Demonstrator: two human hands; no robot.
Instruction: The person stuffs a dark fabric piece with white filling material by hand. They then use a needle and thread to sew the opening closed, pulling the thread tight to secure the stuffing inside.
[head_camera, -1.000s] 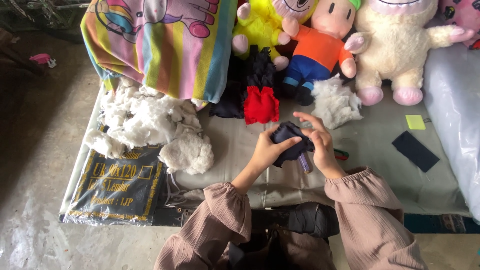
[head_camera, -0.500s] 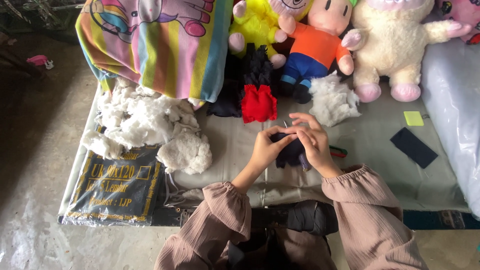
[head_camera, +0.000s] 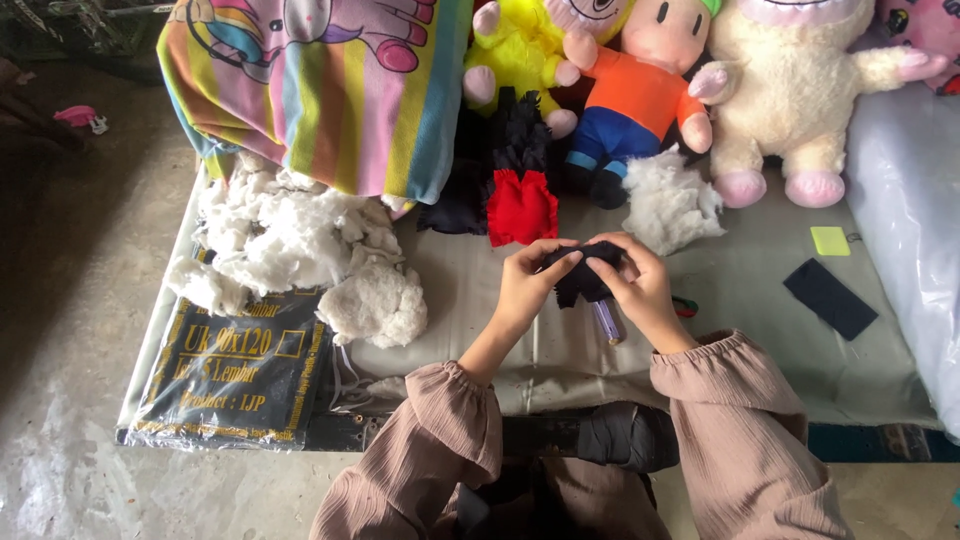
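While pinched between both hands above the worktop (head_camera: 760, 300): small dark fabric piece (head_camera: 583, 272), long axis left to right. Left hand (head_camera: 530, 285) clamped on its left end, right hand (head_camera: 640, 285) on its right. Red fabric scrap (head_camera: 521, 208) just beyond; open room rightward.

Dark cloth piece (head_camera: 583, 272) in my hands: soft, matt fabric. Loose stuffing (head_camera: 290, 245) beside me: white, fluffy fibre. Plush toys (head_camera: 640, 90): fuzzy pile. Flat dark packet (head_camera: 235, 375): glossy plastic film. My sleeves (head_camera: 440, 440): crinkled cloth.
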